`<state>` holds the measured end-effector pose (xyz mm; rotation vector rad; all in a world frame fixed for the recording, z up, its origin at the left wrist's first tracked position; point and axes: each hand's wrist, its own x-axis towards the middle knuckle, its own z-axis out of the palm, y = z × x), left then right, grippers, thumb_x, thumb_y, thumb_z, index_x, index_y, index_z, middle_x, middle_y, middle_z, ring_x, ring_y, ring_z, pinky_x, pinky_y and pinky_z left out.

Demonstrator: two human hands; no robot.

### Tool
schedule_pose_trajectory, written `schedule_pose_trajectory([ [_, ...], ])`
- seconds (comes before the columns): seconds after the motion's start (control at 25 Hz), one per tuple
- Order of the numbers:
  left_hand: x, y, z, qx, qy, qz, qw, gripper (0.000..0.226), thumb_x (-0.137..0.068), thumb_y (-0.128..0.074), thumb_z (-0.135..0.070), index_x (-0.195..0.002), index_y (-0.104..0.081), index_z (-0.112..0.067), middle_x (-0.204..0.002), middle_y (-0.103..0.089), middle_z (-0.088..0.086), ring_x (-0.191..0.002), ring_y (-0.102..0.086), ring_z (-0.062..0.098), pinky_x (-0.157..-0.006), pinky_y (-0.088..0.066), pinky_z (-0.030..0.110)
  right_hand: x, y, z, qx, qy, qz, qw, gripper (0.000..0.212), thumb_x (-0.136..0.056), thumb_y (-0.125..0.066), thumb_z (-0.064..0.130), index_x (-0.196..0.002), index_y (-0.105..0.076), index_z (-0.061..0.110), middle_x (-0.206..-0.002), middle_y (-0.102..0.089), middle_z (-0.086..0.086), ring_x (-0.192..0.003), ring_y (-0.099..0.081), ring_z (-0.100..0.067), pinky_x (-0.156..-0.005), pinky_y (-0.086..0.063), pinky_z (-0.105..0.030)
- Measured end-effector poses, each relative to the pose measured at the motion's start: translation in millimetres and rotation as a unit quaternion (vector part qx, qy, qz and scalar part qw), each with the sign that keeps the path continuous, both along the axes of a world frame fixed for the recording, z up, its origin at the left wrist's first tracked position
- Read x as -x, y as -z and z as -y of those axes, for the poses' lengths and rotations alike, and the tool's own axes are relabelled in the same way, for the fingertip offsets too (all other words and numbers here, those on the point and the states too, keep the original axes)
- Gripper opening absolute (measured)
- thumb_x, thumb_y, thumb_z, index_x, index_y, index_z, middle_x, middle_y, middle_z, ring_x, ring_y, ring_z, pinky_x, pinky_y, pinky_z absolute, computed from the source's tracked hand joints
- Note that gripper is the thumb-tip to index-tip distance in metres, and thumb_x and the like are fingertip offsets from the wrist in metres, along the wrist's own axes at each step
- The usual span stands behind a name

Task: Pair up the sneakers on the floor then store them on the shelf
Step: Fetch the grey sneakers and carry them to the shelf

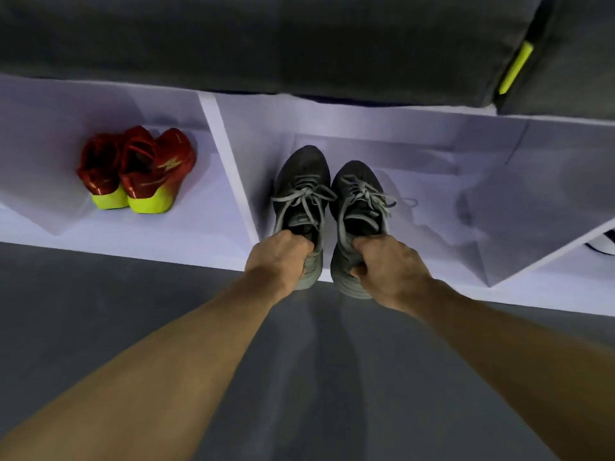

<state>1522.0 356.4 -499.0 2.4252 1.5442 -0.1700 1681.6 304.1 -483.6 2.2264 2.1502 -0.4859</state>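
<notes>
Two grey sneakers are side by side, toes pointing into the middle compartment of the white shelf [229, 154]. My left hand [279, 257] is shut on the heel of the left grey sneaker [301, 181]. My right hand [389, 264] is shut on the heel of the right grey sneaker [357, 194]. Both heels stick out over the shelf's front edge above the floor. A pair of red sneakers with yellow-green heels [139, 171] stands in the left compartment, heels toward me.
A dark grey cushion [266, 44] lies on top of the shelf, with a yellow-green tag [515, 68] at its right. Part of a white shoe [604, 244] shows in the right compartment. The dark grey floor [100, 294] spreads below my arms.
</notes>
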Motion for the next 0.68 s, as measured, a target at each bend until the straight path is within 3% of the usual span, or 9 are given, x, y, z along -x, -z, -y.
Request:
schedule_pose_trajectory([
  [0.16,-16.9,32.7,-40.8,-0.018,-0.013,0.012,1.000,0.018,-0.093,-0.057,-0.010,-0.108,-0.064,-0.016,-0.106,-0.065,0.011,-0.098,-0.063,0.032,-0.077,-0.049,0.034,-6.6,26.8,-41.2,0.002,0.011,0.016,1.000,0.016,-0.093,-0.054,0.020,-0.109,-0.055,0.015,-0.112,-0.061,-0.009,-0.103,-0.060,-0.032,-0.079,-0.045,-0.034],
  [0.36,-30.8,61.5,-95.3,0.002,-0.067,0.085,0.994,0.026,-0.094,-0.056,-0.010,-0.119,-0.063,-0.018,-0.110,-0.067,0.009,-0.099,-0.065,0.029,-0.091,-0.053,0.040,-16.6,49.8,-83.9,-0.023,0.011,0.007,1.000,0.016,-0.093,-0.052,0.017,-0.109,-0.053,0.014,-0.114,-0.057,-0.010,-0.106,-0.057,-0.031,-0.082,-0.045,-0.035],
  [0.52,-39.7,81.3,-124.8,0.029,-0.118,0.218,0.968,0.029,-0.100,-0.045,-0.008,-0.122,-0.058,0.003,-0.125,-0.057,0.028,-0.117,-0.054,0.045,-0.098,-0.046,0.051,-20.8,56.3,-109.7,-0.044,0.019,-0.003,0.999,0.022,-0.092,-0.056,0.018,-0.113,-0.056,0.012,-0.118,-0.059,-0.012,-0.108,-0.058,-0.033,-0.084,-0.046,-0.035],
  [0.6,-44.3,79.8,-130.5,0.054,-0.145,0.254,0.955,0.036,-0.101,-0.044,-0.013,-0.131,-0.052,0.007,-0.136,-0.049,0.029,-0.128,-0.045,0.044,-0.100,-0.047,0.041,-21.5,59.8,-118.1,-0.050,0.019,0.003,0.999,0.026,-0.092,-0.058,0.019,-0.116,-0.056,0.012,-0.120,-0.059,-0.013,-0.111,-0.057,-0.034,-0.086,-0.046,-0.035],
  [0.68,-46.2,82.1,-137.2,0.059,-0.142,0.247,0.957,0.041,-0.101,-0.045,-0.016,-0.136,-0.047,0.005,-0.142,-0.046,0.024,-0.131,-0.044,0.039,-0.077,-0.050,0.024,-24.5,62.8,-122.4,-0.051,0.026,0.006,0.998,0.027,-0.092,-0.060,0.019,-0.118,-0.056,0.012,-0.121,-0.059,-0.013,-0.112,-0.057,-0.033,-0.087,-0.046,-0.035],
])
